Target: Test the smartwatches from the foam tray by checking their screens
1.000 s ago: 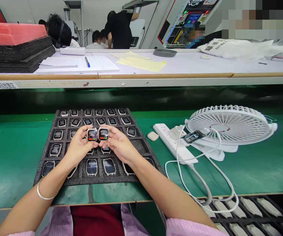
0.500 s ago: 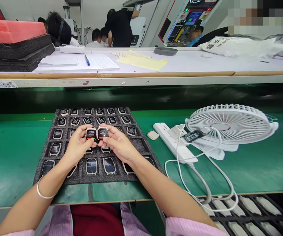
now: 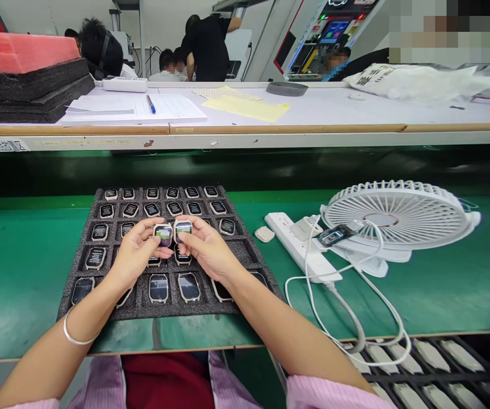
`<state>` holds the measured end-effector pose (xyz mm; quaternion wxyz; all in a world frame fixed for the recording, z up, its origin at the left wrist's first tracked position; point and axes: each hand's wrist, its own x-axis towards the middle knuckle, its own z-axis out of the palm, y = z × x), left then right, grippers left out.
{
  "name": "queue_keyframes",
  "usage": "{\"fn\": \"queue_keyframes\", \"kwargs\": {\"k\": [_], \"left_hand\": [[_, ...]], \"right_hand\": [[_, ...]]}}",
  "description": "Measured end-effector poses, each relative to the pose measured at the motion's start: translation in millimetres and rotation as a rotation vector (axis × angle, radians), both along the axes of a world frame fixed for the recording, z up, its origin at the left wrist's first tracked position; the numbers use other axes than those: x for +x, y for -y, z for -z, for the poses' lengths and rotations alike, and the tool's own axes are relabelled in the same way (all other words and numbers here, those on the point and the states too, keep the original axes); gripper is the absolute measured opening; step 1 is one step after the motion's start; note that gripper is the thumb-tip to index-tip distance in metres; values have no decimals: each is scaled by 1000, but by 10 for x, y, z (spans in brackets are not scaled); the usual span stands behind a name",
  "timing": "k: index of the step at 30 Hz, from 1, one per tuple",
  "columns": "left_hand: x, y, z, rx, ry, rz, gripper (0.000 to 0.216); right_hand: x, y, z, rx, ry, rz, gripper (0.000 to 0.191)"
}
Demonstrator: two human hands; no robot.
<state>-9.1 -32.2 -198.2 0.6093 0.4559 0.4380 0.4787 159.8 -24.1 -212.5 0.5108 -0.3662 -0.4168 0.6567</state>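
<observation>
My left hand (image 3: 136, 250) is closed on a smartwatch (image 3: 163, 234) without a strap, thumb near its screen's lower left. Beside it, my right hand (image 3: 206, 250) grips a second smartwatch (image 3: 183, 228), with the thumb over the lower part of the screen. Both screens face me and show a green band among dark and light areas. The two watches are held over a dark foam tray (image 3: 138, 309) whose pockets hold many more strapless watches, several lit with white text. Near the tray's front edge lie watches with dark screens, such as one watch (image 3: 189, 287). My hands and forearms hide some pockets.
Right of the tray are a white power strip (image 3: 287, 238), a small white block (image 3: 264, 234), white cables and a white fan (image 3: 398, 216). A shelf (image 3: 236, 129) with papers and foam sheets (image 3: 27, 85) spans the back. Another tray (image 3: 434, 378) sits lower right. People are beyond.
Both watch screens went from white text with a red strip to a display with a green band. The watches shifted slightly right, and the left one turned a little.
</observation>
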Motion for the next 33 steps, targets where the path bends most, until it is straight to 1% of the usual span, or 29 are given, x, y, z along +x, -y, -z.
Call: {"fn": "queue_keyframes", "kwargs": {"k": [7, 16, 20, 25, 28, 31, 33], "left_hand": [[-14, 2, 2, -18, 29, 5, 46], [-17, 1, 0, -20, 25, 11, 51], [-22, -10, -1, -31, 32, 12, 52], [-37, -38, 0, -52, 82, 19, 53], [-53, -49, -5, -73, 127, 19, 54], [-80, -54, -39, -80, 176, 13, 54], [-100, -54, -106, -62, 201, 5, 53]], "right_hand": [[1, -1, 6, 7, 7, -5, 41], [-1, -7, 28, 20, 12, -10, 43], [0, -17, 32, 22, -8, -16, 42], [6, -83, 60, -3, -80, -41, 32], [-4, -126, 85, 0, -115, -32, 35], [-21, -143, 71, 33, -122, -41, 38], [-28, -146, 11, 68, -135, -65, 39]]}}
